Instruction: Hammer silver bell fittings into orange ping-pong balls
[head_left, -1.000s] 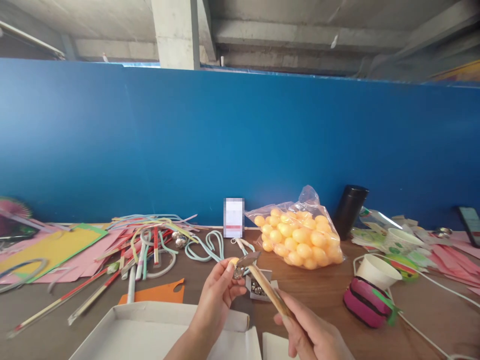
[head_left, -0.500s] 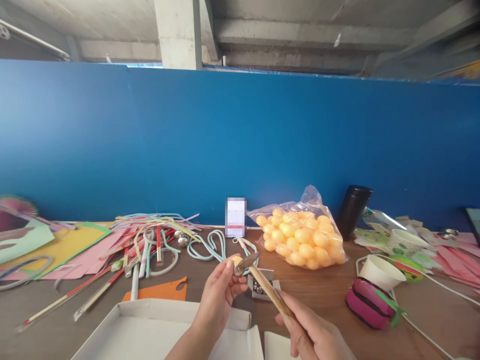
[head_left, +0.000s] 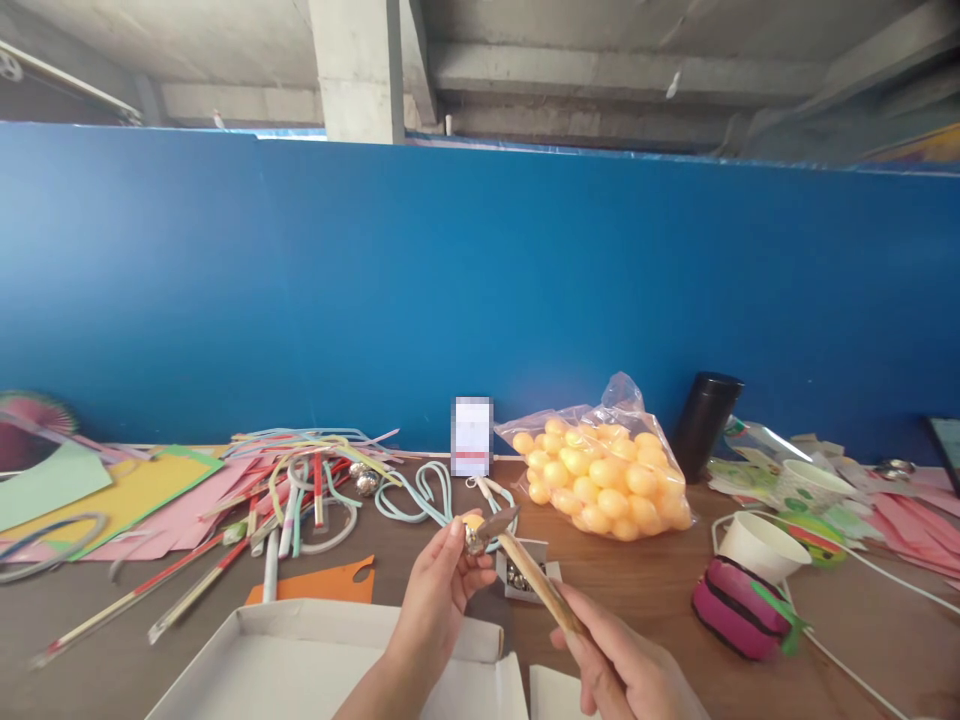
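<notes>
My left hand (head_left: 435, 590) is closed, with its fingertips round a small ball (head_left: 474, 538) that shows orange on top and shiny silver studs on its side. In my right hand (head_left: 622, 650) is the wooden handle of a hammer (head_left: 538, 583). The dark hammer head lies against or just in front of the ball; exact contact cannot be made out. Behind my hands stands a small white box (head_left: 553, 568) with little silver metal pieces in it. A clear plastic bag (head_left: 622, 390) of orange balls rests farther back on the right.
A white cardboard tray (head_left: 315, 620) lies at the front. To the left are coloured tubes (head_left: 289, 500), paper sheets (head_left: 161, 480) and silver balls (head_left: 366, 481). A phone (head_left: 472, 438) leans on the blue partition (head_left: 480, 260). At right are a black bottle (head_left: 707, 425), paper cup (head_left: 761, 548) and magenta pouch (head_left: 739, 608).
Almost nothing differs. Both hands, the ball and the hammer keep nearly the same positions, and the view has tilted very slightly.
</notes>
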